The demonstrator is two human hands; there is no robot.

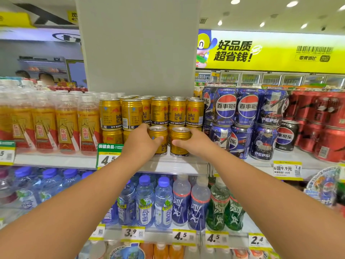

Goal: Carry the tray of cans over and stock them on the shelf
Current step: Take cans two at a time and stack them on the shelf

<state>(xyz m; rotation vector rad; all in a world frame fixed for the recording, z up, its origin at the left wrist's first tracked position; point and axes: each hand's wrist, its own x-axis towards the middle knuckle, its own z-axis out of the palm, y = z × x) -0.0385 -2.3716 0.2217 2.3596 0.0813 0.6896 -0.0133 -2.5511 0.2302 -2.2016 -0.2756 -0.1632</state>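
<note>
Two gold Red Bull cans stand at the front of the top shelf [56, 160]. My left hand [141, 142] grips the left can [159, 134], thumb across its front. My right hand [194, 142] grips the right can [179, 144] the same way. Behind them, more gold cans [158, 111] are stacked in two layers against a grey pillar. No tray is in view.
Orange drink bottles [65, 124] fill the shelf to the left, blue Pepsi cans [242, 109] and red cans [326, 128] to the right. Water and sports bottles [162, 200] line the shelf below. Price tags run along the shelf edges. Two people stand far back left.
</note>
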